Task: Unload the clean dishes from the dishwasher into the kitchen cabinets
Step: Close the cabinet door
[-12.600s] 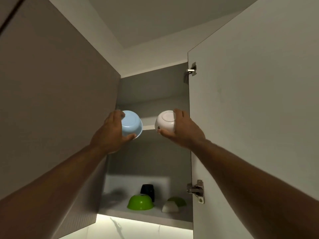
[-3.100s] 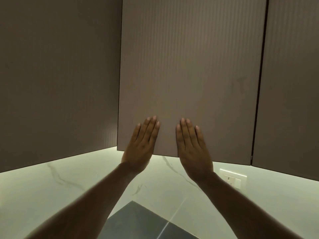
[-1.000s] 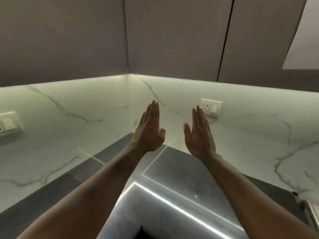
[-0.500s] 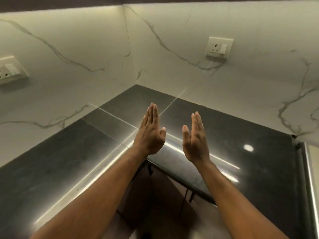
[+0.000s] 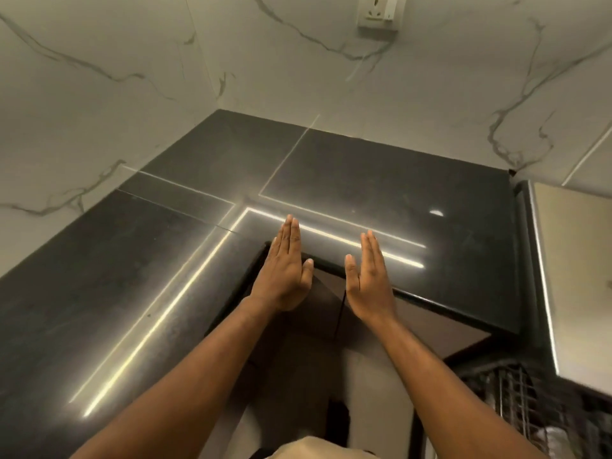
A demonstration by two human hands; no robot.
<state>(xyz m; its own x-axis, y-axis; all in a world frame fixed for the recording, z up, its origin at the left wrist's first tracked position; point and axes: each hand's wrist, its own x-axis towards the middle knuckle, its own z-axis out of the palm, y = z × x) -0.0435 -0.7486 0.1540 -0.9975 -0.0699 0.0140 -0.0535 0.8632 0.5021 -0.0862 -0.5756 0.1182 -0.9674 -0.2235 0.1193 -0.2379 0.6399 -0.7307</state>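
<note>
My left hand [image 5: 285, 270] and my right hand [image 5: 369, 276] are held out flat side by side over the inner corner of the black countertop [image 5: 132, 276]. The fingers of both are straight and neither holds anything. At the bottom right a dark wire dishwasher rack [image 5: 526, 402] shows in part, with something pale inside it that I cannot make out. The upper cabinets are out of view.
White marble-look walls [image 5: 99, 94] meet in a corner behind the counter. A wall socket [image 5: 379, 11] sits high up. A pale panel [image 5: 579, 279] stands at the right edge above the rack. Brown lower cabinet fronts [image 5: 331, 309] lie below my hands.
The view has tilted down from the closed upper cabinets to the countertop. Both hands came down with it, still flat and empty. The dishwasher rack has come into view at the bottom right.
</note>
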